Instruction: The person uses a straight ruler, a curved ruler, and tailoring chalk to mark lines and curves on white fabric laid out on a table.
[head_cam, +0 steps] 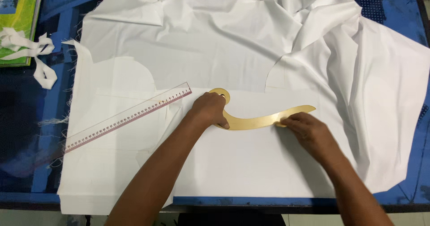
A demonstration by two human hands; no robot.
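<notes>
Hands press on a curved wooden ruler point(260, 121) that lies flat on a white paper sheet point(251, 163) spread over white cloth point(201, 51). We see the left hand point(209, 109) cupped over the looped end of the curved ruler, fingers together and bent, thumb along its inner edge. The right hand point(309, 130) rests on the other, tapering end, fingertips together and flat on the wood; neither hand grips it, both only hold it down. To the left we see a clear straight ruler point(130, 117) lying slantwise across the cloth, its upper end near the left hand but apart from it. The cloth covers most of a blue table point(27, 118). At the far left edge lie white cloth strips point(31, 51) beside a green book point(20, 11).
</notes>
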